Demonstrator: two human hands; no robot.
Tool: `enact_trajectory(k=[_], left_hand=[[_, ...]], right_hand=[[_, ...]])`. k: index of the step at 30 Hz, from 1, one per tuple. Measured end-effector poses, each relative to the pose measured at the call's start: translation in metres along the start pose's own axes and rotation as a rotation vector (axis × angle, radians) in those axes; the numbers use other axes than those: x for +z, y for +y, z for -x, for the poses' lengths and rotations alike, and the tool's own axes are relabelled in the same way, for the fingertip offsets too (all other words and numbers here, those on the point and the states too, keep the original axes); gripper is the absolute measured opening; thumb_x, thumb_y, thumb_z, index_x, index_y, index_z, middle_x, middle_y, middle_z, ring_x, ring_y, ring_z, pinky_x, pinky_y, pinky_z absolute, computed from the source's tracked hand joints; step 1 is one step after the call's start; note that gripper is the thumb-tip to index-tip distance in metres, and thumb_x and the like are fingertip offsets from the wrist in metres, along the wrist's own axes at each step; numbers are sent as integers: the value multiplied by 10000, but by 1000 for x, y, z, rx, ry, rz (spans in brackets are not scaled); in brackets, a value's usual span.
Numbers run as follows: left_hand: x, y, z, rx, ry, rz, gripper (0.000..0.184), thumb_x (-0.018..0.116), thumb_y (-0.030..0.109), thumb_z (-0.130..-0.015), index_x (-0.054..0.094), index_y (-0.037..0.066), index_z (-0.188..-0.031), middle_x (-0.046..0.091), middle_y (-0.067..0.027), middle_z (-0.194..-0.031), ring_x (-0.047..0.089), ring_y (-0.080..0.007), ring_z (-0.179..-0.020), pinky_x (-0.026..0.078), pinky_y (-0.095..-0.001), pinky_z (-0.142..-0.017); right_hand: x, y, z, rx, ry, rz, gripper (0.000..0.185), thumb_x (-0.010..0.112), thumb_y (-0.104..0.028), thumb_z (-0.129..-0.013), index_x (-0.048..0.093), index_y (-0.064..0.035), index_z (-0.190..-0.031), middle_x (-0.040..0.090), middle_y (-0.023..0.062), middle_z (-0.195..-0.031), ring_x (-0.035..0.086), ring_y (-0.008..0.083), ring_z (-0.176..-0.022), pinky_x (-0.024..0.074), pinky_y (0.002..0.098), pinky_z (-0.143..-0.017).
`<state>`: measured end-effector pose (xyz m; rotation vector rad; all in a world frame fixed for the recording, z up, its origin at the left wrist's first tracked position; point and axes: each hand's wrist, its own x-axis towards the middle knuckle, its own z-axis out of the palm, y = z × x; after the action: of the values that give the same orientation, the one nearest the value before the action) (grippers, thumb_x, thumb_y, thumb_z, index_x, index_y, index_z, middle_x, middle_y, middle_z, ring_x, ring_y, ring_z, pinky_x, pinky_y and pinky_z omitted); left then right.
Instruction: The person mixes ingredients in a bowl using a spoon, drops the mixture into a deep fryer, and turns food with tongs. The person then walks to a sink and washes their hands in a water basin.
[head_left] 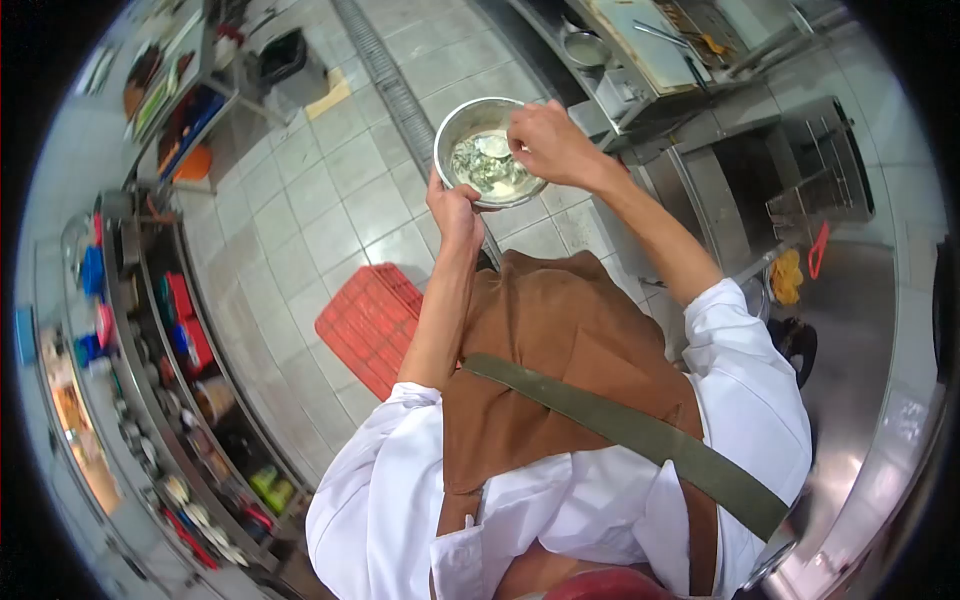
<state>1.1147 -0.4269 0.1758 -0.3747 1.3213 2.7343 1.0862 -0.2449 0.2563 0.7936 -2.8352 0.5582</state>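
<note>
A round metal bowl [447, 135] is held up in front of the brown apron, tilted so that its inside faces me. My left hand [457, 207] grips its near-left rim, with the thumb over the edge. Inside lies a creamy white mixture with green leafy bits [482, 176]. My right hand [545, 140] is closed over the bowl's right side, around the handle of a spoon [493, 147]. The spoon's bowl rests in the mixture, and its handle is mostly hidden by my fingers.
A red plastic crate [368, 325] stands on the tiled floor by my left forearm. Shelves of kitchenware [180, 390] run along the left. A black bin [290, 68] is at the upper left. Steel counters, a cutting board [640, 45] and a yellow cloth-like item [787, 276] are to the right.
</note>
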Motion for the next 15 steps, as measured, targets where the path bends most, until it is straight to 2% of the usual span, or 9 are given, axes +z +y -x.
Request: enact_trajectory(k=[5,6,9,10,13,15], left_hand=[[47,3,-62,-182,-161,-107,853,396,-174,-626,416,58,-1447,603,-159,-1178,683,-285,-815,600,-373,-442],[48,-11,-79,-183,-216,-68,850,399,-168,-629,420,67,-1446,606,-165,-1166,682,-287,-754,579,-368,-407],[88,-10,-91,-309,-295,-107,834,402,-162,-631,431,61,-1434,610,-168,-1158,681,-289,-733,563,-358,-399],[94,-28,-104,-331,-301,-112,818,402,-160,-634,439,54,-1423,614,-172,-1150,679,-286,-712,553,-352,-392],[113,-44,-125,-396,-352,-117,809,397,-167,-634,445,50,-1413,604,-173,-1190,688,-310,-818,600,-386,-492],[120,-51,-135,-436,-343,-137,808,397,-172,-633,447,46,-1410,586,-169,-1238,670,-328,-940,619,-411,-608]], right_hand=[[-49,52,-22,157,169,-174,91,654,-110,-741,645,-22,-762,616,101,-789,600,296,-808,454,413,-710],[-62,60,-22,178,199,-168,93,677,-85,-753,655,-1,-786,609,98,-780,604,259,-774,478,377,-681],[-96,85,-10,418,295,-296,79,698,-51,-764,664,8,-804,602,78,-769,585,205,-727,474,337,-668],[-98,107,-5,445,321,-293,82,719,-37,-771,670,13,-812,598,59,-761,556,153,-691,466,299,-656],[-123,141,20,566,471,-256,95,728,-55,-773,671,10,-812,594,45,-753,544,127,-682,458,284,-643],[-134,165,47,690,545,-217,95,732,-66,-779,676,3,-813,588,22,-731,529,106,-671,452,268,-633]])
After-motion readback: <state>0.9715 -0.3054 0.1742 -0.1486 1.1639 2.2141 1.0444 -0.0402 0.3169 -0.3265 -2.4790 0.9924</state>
